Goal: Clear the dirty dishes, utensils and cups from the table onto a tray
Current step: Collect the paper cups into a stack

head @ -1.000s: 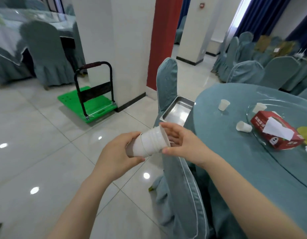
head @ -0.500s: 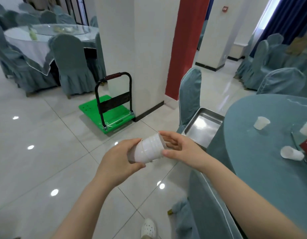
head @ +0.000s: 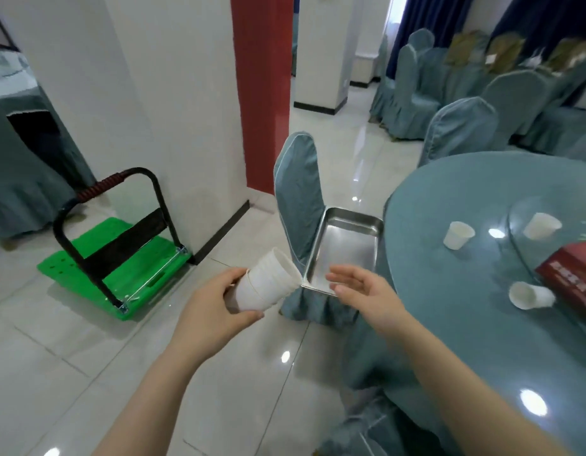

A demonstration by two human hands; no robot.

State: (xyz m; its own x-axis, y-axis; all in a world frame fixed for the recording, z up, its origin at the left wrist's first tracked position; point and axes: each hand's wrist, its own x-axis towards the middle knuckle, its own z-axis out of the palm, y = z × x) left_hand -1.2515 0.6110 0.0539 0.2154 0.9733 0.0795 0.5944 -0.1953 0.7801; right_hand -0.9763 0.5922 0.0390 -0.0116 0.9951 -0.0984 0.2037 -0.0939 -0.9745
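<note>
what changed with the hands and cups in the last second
The right hand let go of the cup stack and opened beside it. The left hand keeps holding the stack. The tray on the chair is still empty; three cups remain on the table.

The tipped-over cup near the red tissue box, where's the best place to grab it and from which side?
The tipped-over cup lies on its side, mouth toward the table edge. Probably wrap the free right hand around its side wall from above, mid-body, fingers across its width; the red box crowds its far end.

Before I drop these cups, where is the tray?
The metal tray sits mid-frame on the covered chair, left of the round table, just beyond the open right hand.
</note>
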